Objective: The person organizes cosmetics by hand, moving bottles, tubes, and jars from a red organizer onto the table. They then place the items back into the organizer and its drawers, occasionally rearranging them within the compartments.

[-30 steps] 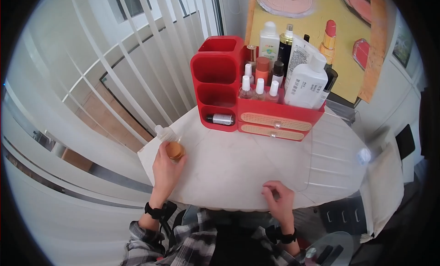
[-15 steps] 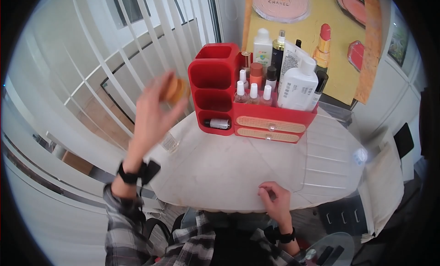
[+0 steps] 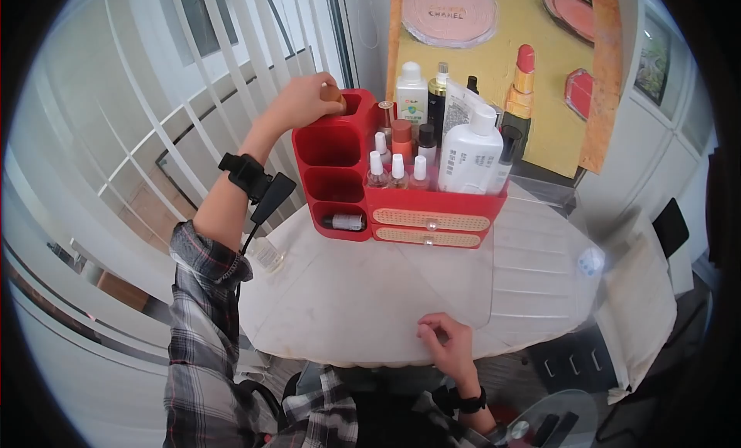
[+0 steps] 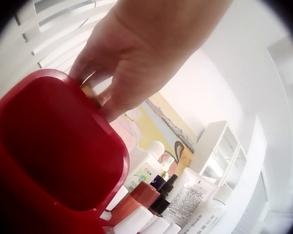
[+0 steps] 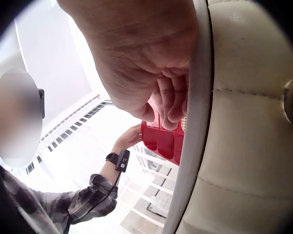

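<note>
At the top of the red organizer's left tower [image 3: 327, 148], the left hand [image 3: 302, 102] pinches a small amber-brown jar [image 3: 332, 98], partly covered by the fingers, at the top compartment's opening. In the left wrist view the left hand [image 4: 136, 53] is over the tower's top edge, with a bit of the jar [image 4: 89, 91] between thumb and fingers. The right hand [image 3: 449, 346] rests at the table's front edge, fingers loosely curled around nothing; the right wrist view shows this hand [image 5: 146, 58] beside the edge too.
A clear bottle [image 3: 265, 255] lies on the table [image 3: 370, 309] at the left. Several bottles and a white tube fill the organizer's right part; a dark-capped bottle [image 3: 344, 221] lies in the tower's lowest compartment. White railings [image 3: 193, 101] stand at the left, a yellow board [image 3: 494, 31] behind.
The left hand has lifted the jar from the table's left side and carried it up and right to the tower's top. The right hand stays on the table edge; the head view has shifted slightly.
</note>
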A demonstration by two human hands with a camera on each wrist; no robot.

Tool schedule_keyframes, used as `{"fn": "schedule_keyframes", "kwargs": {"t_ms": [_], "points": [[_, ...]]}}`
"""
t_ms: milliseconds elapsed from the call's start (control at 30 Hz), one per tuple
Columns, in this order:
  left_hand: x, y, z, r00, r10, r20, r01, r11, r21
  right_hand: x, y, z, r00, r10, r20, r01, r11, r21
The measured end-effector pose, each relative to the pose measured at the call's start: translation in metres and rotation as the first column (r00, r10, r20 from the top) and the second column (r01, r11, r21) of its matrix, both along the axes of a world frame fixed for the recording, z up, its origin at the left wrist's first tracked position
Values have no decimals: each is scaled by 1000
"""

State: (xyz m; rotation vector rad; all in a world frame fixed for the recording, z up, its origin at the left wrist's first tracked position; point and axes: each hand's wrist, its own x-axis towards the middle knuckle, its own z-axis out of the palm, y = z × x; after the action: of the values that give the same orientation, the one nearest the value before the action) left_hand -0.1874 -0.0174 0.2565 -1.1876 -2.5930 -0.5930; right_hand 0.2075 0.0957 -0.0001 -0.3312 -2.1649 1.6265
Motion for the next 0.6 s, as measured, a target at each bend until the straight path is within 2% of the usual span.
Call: {"fn": "schedule_keyframes", "kwargs": {"t_ms": [133, 200, 233, 300, 333, 400, 533, 600], "points": [[-19, 8, -7, 996, -46, -75, 43, 998, -52, -1, 3, -1, 1000, 16, -4, -16, 1000, -15], [-28, 12, -6, 995, -42, -88, 26, 984, -175, 1, 3, 1, 1000, 21, 5, -21, 999, -38], [-32, 16, -4, 995, -45, -85, 29, 984, -176, 1, 4, 0, 1000, 19, 7, -18, 999, -40], [-34, 22, 2, 1000, -4, -30, -6, 943, -331, 0, 4, -1, 1000, 18, 2, -18, 998, -54], [-32, 26, 5, 1000, -2, -29, -8, 944, -330, 0, 4, -1, 1000, 21, 3, -20, 998, -53], [-28, 36, 9, 991, 136, -1, -119, 869, -481, 1, 4, 0, 1000, 24, 12, -23, 998, -51], [-19, 34, 5, 978, 205, -35, -204, 910, -361, 1, 4, 0, 999, 29, 18, -28, 998, -56], [-15, 26, 1, 984, 157, -81, -172, 959, -226, 1, 4, 1, 1000, 20, 16, -20, 1000, -20]]}}
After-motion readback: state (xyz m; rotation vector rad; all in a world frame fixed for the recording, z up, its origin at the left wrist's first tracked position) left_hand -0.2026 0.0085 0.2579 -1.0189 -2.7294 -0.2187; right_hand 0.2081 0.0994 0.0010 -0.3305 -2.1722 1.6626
